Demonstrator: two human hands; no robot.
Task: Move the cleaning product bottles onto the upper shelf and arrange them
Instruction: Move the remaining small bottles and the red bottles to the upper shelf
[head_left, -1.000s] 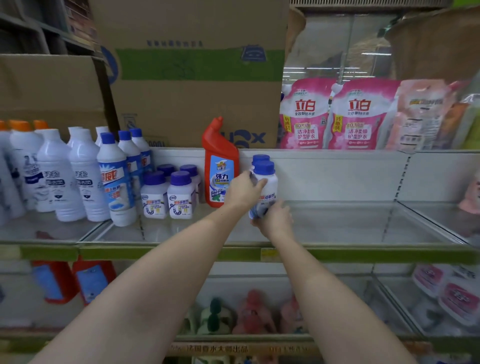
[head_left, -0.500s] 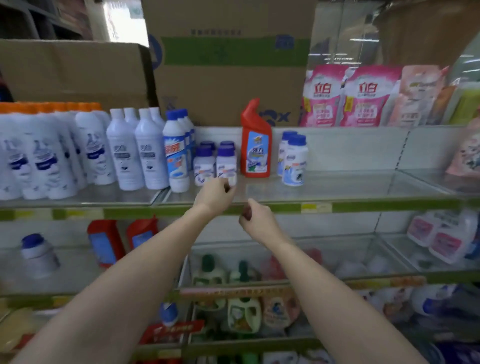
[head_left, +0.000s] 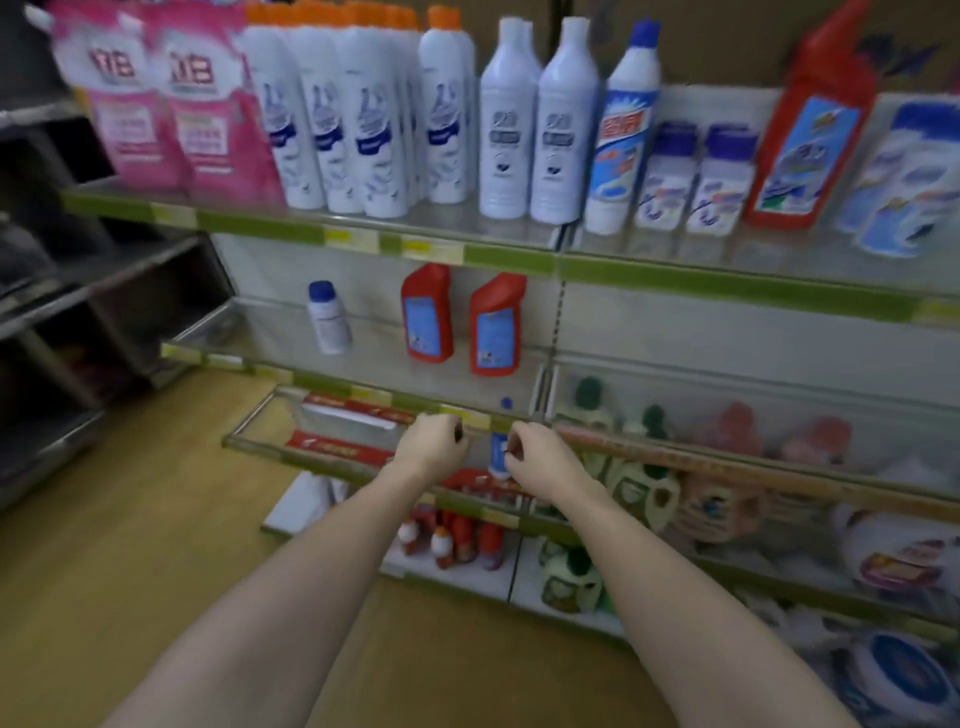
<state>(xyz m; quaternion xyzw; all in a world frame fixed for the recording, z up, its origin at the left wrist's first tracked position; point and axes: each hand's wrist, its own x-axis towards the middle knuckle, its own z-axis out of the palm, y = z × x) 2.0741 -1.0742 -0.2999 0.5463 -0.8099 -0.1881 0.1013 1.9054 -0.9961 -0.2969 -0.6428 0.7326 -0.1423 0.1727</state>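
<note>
The upper shelf (head_left: 509, 257) already carries rows of tall white bottles, while on the shelf below it two red bottles (head_left: 427, 314) and, smaller and well off to their left, one white blue-capped bottle (head_left: 327, 318) wait to go up. They look like stiff, smooth plastic, likely weighty if full, so a wrap round the body or narrow neck seems safest. Both hands hang low in front of the shelving, left hand (head_left: 434, 447) and right hand (head_left: 535, 454) loosely curled, holding nothing
</note>
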